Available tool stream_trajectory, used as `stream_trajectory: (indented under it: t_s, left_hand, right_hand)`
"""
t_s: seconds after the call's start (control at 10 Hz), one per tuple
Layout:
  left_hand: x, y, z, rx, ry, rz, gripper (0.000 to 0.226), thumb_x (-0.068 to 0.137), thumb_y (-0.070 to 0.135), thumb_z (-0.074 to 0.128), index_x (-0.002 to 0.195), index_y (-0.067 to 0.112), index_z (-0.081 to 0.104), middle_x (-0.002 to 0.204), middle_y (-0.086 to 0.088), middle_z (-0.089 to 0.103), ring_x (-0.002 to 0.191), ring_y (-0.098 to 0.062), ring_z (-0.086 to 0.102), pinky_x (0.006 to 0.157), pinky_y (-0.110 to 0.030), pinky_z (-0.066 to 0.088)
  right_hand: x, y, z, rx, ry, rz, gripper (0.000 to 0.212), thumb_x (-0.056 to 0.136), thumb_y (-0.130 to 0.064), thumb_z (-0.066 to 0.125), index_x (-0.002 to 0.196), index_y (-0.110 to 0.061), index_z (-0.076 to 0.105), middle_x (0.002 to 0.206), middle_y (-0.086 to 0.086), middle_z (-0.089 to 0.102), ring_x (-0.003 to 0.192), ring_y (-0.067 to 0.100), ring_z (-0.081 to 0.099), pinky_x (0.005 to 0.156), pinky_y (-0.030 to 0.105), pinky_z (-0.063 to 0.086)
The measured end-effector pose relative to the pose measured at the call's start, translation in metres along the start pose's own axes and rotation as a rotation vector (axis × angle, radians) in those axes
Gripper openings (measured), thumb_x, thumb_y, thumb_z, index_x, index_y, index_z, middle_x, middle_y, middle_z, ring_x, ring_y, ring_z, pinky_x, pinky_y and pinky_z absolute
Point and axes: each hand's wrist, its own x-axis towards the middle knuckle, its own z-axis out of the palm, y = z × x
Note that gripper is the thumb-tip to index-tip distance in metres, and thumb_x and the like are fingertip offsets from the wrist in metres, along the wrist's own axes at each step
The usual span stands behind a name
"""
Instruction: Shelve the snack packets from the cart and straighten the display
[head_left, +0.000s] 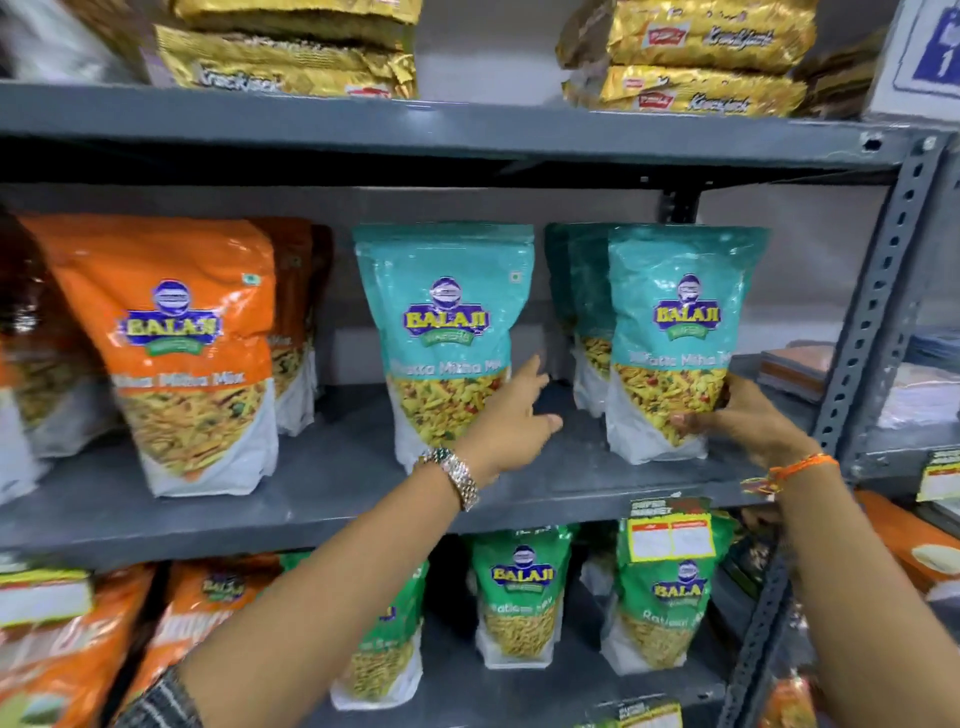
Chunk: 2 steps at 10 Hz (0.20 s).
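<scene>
Teal packets are what both hands are busy with, on the middle grey shelf (322, 483). The right hand (748, 415) is wrapped around the bottom right corner of the right teal packet (675, 338), fingers curled over its clear window, so it's got a proper grip. That packet stands upright near the shelf's front edge, with more teal ones tucked close behind it on the left.

The left hand (511, 415) is spread open, holding nothing, fingertips just touching the right edge of the middle teal packet (444, 332), which also stands upright. There's a metal watch (457, 475) on that wrist and an orange thread band (802, 465) on the other.

Further left sits an orange packet (176, 353) with darker ones behind. Gold biscuit packs (701, 57) are stacked up top, green packets (519, 592) stand on the shelf below, and a yellow price tag (670, 535) hangs off the middle shelf's front edge.
</scene>
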Motion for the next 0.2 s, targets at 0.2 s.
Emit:
stream_trajectory:
  t_s: [0.2]
  left_hand:
    - [-0.075,0.002,-0.052,0.014,0.132,0.156,0.070,0.092,-0.014,0.053,0.155,0.010,0.036,0.157,-0.008,0.048,0.143,0.000,0.045,0.119,-0.016,0.035]
  right_hand:
    - [-0.013,-0.008,0.013,0.067,0.056,-0.045,0.068,0.067,0.012,0.082,0.130,0.000,0.059,0.138,0.032,0.063,0.116,0.040,0.067,0.093,0.040,0.064]
